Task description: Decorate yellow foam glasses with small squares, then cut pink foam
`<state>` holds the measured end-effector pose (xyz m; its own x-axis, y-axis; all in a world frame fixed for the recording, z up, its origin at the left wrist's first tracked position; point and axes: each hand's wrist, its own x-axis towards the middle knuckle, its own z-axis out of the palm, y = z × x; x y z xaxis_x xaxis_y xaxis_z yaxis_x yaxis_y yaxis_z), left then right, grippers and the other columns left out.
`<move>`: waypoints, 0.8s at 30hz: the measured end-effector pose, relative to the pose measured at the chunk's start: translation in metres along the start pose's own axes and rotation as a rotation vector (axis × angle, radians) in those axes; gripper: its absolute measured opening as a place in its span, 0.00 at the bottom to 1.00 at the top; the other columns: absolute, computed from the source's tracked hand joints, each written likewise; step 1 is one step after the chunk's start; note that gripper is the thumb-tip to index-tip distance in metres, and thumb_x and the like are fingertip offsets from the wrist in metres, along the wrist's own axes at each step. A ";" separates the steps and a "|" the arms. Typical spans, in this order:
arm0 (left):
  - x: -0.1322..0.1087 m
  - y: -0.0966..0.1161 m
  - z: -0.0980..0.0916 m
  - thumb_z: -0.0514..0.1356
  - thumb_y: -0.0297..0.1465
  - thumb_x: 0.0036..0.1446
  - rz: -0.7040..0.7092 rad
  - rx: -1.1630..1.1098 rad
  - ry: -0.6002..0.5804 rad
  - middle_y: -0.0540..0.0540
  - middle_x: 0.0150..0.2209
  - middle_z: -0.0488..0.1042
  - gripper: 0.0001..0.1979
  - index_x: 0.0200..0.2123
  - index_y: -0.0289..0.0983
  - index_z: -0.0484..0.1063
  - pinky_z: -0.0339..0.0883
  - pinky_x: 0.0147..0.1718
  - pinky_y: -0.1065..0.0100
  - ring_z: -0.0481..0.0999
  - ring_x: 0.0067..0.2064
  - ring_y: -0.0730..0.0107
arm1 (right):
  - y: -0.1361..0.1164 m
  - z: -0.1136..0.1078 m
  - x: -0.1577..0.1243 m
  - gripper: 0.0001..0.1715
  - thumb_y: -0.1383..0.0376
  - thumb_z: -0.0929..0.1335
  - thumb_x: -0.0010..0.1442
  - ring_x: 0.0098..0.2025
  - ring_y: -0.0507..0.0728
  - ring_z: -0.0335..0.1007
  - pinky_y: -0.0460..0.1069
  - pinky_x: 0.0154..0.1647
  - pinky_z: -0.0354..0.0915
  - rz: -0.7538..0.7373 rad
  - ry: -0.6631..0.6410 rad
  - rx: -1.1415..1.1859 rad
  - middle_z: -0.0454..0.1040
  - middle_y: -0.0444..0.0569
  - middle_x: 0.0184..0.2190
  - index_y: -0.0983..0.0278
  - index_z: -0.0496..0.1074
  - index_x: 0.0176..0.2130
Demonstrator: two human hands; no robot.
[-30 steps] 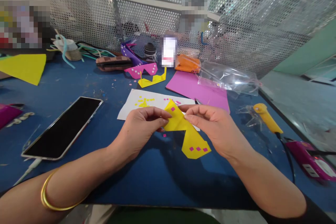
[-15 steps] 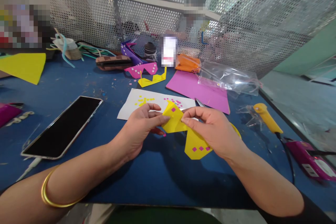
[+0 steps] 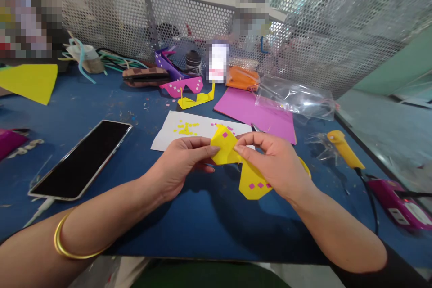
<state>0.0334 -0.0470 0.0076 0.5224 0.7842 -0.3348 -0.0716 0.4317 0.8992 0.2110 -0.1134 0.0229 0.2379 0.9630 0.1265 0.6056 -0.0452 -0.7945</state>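
Yellow craft glasses (image 3: 254, 180) cut from sheet material, with small pink squares on the front, are held over the table. My left hand (image 3: 184, 157) is closed on their left end, thumb on the near face and fingers behind. My right hand (image 3: 270, 157) pinches close to the middle of the glasses and covers part of them; whether a small square is between its fingertips is too small to tell. Just beyond my hands lies a white paper sheet (image 3: 164, 135) with loose yellow squares (image 3: 185, 128) and pink squares (image 3: 231, 129) on it.
A phone (image 3: 83, 159) lies left. Behind are finished-looking pink glasses (image 3: 182, 86), yellow glasses (image 3: 197, 100), a purple sheet (image 3: 270, 114) and a clear plastic bag (image 3: 297, 96). On the right are a yellow-handled corded tool (image 3: 346, 148) and a magenta power strip (image 3: 393, 202).
The glasses and both hands have shifted slightly up in view. A pink square seen under my left fingers earlier no longer shows. The grip of both hands stays much the same.
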 end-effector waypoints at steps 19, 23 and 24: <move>0.012 0.007 -0.013 0.69 0.29 0.47 0.203 -0.169 0.192 0.43 0.32 0.82 0.08 0.34 0.34 0.80 0.70 0.28 0.75 0.79 0.30 0.73 | 0.010 0.049 -0.023 0.10 0.69 0.67 0.64 0.26 0.54 0.70 0.49 0.24 0.56 -0.673 -0.132 -0.902 0.74 0.49 0.29 0.65 0.78 0.33; 0.013 0.009 -0.014 0.68 0.29 0.47 0.218 -0.177 0.198 0.44 0.31 0.82 0.07 0.32 0.34 0.79 0.70 0.29 0.74 0.79 0.30 0.72 | 0.012 0.054 -0.025 0.12 0.72 0.66 0.63 0.24 0.55 0.68 0.50 0.23 0.54 -0.714 -0.119 -0.944 0.73 0.50 0.26 0.66 0.75 0.28; 0.014 0.009 -0.014 0.68 0.29 0.48 0.217 -0.180 0.200 0.44 0.31 0.82 0.06 0.32 0.34 0.79 0.70 0.29 0.74 0.79 0.30 0.72 | 0.012 0.056 -0.026 0.12 0.73 0.66 0.62 0.24 0.55 0.67 0.50 0.23 0.53 -0.727 -0.114 -0.952 0.72 0.50 0.26 0.66 0.75 0.28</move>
<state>0.0277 -0.0258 0.0071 0.3029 0.9304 -0.2063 -0.3210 0.3034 0.8971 0.1702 -0.1240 -0.0232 -0.4316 0.8603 0.2714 0.8993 0.3866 0.2046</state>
